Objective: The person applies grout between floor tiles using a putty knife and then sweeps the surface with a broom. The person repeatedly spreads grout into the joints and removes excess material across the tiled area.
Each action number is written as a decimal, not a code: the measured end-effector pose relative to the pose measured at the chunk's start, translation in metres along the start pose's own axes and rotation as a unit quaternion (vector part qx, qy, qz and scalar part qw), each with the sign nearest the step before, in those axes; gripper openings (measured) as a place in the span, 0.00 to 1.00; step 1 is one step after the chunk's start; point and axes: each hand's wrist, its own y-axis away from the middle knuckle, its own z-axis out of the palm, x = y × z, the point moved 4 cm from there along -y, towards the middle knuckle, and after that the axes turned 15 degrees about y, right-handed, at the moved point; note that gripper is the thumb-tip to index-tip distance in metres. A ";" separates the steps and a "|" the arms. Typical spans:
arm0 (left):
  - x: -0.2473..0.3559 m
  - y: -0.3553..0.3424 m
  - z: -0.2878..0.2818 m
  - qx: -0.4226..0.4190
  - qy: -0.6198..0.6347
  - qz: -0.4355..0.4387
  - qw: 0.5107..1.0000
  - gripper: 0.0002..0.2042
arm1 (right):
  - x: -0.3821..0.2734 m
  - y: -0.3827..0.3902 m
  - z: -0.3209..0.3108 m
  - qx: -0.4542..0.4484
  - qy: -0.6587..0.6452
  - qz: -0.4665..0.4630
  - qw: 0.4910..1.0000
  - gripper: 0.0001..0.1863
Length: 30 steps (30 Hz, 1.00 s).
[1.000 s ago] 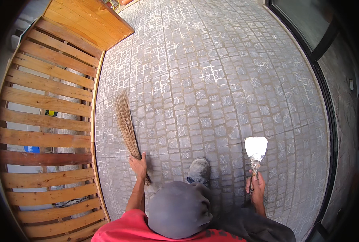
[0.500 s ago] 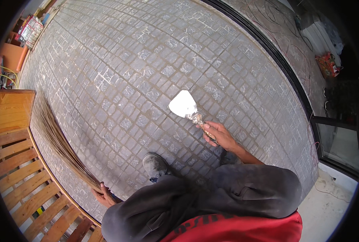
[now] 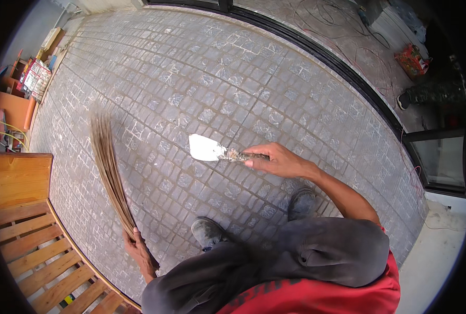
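Note:
My right hand [image 3: 280,160] is wrapped round the handle of a scraper [image 3: 206,148], whose broad pale blade points left over the paving. Glare whitens the blade, and its neck looks crusted with pale residue. At lower left, my left hand [image 3: 139,251] grips the bound end of a stick broom [image 3: 111,172]. The thin brown sticks fan out away from me, their far tips blurred. Beneath both tools lies a floor of grey patterned paving [image 3: 170,112]. I cannot tell whether the broom tips touch it.
A slatted wooden bench [image 3: 39,251] stands close on my left. My grey shoes [image 3: 209,233] rest on the paving below me. A black door track [image 3: 343,68] crosses the right side, with cables [image 3: 316,13] and a person's leg [image 3: 429,94] beyond it. Sacks [image 3: 34,78] sit at far left.
My left hand has swung the broom rightward, away from the bench. The scraper's blade has turned from pointing up-left to pointing left. My head view has shifted, and a person's leg shows at right.

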 end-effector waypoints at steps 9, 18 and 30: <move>0.002 0.085 -0.025 0.014 -0.067 0.136 0.988 0.25 | -0.012 0.011 0.013 0.242 0.429 -0.084 0.866 0.28; -0.034 0.090 -0.026 0.070 -0.122 -0.046 0.989 0.23 | 0.000 0.004 -0.032 0.376 0.182 0.002 0.909 0.22; -0.032 0.026 -0.002 -0.361 -0.414 0.271 0.790 0.27 | 0.094 0.071 -0.014 0.375 -0.181 0.181 0.891 0.16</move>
